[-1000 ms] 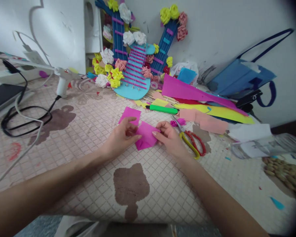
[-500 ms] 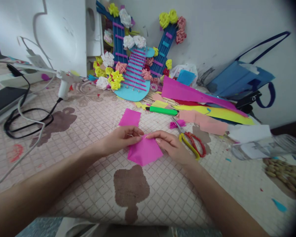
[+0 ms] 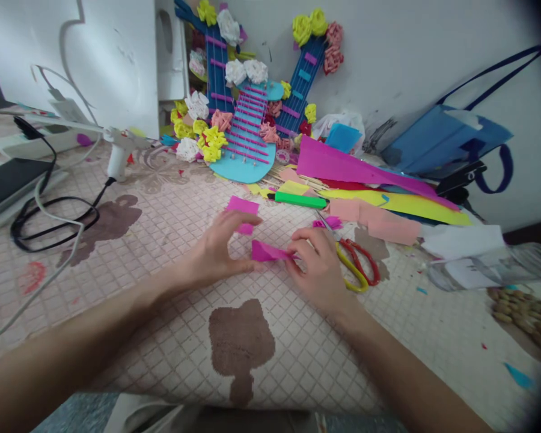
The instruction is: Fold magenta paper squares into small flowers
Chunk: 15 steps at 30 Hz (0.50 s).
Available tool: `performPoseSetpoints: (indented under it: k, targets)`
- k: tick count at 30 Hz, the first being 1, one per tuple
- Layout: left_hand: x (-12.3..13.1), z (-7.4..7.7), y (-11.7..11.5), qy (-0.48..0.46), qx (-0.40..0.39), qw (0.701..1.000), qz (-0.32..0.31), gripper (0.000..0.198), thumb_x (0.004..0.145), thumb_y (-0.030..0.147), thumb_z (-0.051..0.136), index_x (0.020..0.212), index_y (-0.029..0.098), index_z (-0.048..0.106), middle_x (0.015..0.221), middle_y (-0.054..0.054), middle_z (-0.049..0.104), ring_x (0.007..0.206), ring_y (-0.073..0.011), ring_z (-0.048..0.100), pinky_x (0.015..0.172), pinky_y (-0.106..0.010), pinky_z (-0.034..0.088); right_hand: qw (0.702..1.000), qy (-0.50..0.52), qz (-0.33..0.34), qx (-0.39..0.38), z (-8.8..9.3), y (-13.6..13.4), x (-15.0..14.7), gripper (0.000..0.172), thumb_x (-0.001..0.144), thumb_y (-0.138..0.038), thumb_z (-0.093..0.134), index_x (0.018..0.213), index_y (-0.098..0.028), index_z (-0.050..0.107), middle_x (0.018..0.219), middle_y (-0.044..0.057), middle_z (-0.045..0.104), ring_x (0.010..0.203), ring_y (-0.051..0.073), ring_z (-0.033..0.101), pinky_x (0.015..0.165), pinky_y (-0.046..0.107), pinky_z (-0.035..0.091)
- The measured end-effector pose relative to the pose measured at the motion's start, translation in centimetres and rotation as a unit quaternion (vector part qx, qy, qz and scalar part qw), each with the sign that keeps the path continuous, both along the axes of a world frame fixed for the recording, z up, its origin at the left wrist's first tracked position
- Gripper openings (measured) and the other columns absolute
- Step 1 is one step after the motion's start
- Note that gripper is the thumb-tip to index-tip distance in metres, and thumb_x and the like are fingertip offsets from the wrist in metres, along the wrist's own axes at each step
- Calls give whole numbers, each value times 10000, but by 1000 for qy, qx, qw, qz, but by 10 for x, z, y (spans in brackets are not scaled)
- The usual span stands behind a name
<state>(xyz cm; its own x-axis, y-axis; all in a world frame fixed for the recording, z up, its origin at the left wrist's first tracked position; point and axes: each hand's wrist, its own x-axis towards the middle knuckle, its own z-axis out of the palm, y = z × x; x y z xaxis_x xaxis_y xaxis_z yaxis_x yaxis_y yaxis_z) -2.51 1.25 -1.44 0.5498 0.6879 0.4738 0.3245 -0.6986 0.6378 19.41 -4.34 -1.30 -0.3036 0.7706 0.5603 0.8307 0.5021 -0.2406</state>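
Note:
A piece of magenta paper (image 3: pixel 267 251) is pinched at its right end between the fingers of my right hand (image 3: pixel 318 264). It is seen nearly edge-on, so it looks narrow. My left hand (image 3: pixel 219 249) stands at its left side, thumb and fingers spread wide apart, the thumb tip close to the paper's lower edge. Behind the left fingers lies another magenta paper piece (image 3: pixel 243 206), partly covered by them. Just beyond my right hand are scissors (image 3: pixel 358 270) with yellow and red handles and a small crumpled magenta paper piece (image 3: pixel 328 222).
A green cutter (image 3: pixel 300 199) lies ahead, near coloured paper sheets (image 3: pixel 360 171). Paper-flower guitars (image 3: pixel 247 138) lean at the wall. On the left are a white glue gun (image 3: pixel 116 156) and looped cables (image 3: pixel 49 225); on the right, a clear jar (image 3: pixel 514 267) and peanuts (image 3: pixel 523 313).
The magenta paper was spread flat between both hands; now it is turned edge-on in my right fingers. My left hand has let go of it and opened wide.

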Motion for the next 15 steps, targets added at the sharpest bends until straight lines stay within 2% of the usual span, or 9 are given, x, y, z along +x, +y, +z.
performPoseSetpoints:
  k: [2, 6, 8, 11, 15]
  targets:
    - [3, 0, -6, 46, 51, 997, -46, 640, 659, 432, 794, 1167, 153, 522, 1140, -114, 589, 1106, -268, 516, 959, -435, 425, 998, -53, 17, -16, -2, -2, -2, 115, 814, -114, 567, 805, -227, 546, 870, 64, 610, 907, 269, 498, 786, 454, 406]
    - [6, -1, -13, 49, 83, 995, -40, 77, 866, 150, 562, 936, 170, 584, 910, -49, 629, 907, -187, 559, 815, -339, 459, 996, -74, 56, 18, -3, -6, -4, 120, 852, -111, 537, 832, -229, 535, 835, 48, 633, 867, 248, 503, 759, 430, 395]
    - [3, 0, -12, 33, 122, 991, -37, 131, 880, 99, 505, 878, 193, 595, 893, -34, 635, 885, -174, 560, 808, -334, 444, 995, -49, 66, 53, -2, -8, -3, 156, 867, -88, 508, 875, -242, 534, 870, 42, 628, 865, 231, 509, 764, 418, 406]
    - [-2, -1, -7, 39, 187, 981, -30, 141, 873, 124, 542, 915, 238, 613, 1063, -33, 626, 1012, -198, 547, 884, -374, 409, 993, -25, 91, 77, -1, -9, 1, 206, 867, -59, 494, 925, -255, 524, 903, 39, 609, 856, 211, 511, 759, 392, 434]
    - [-2, -5, -1, 105, 189, 976, -17, 193, 846, 112, 566, 999, 227, 590, 1253, -72, 533, 1171, -247, 472, 946, -415, 366, 989, -56, 138, 1, -5, -8, 5, 171, 874, -73, 492, 948, -225, 516, 940, 66, 587, 887, 209, 518, 784, 374, 470]
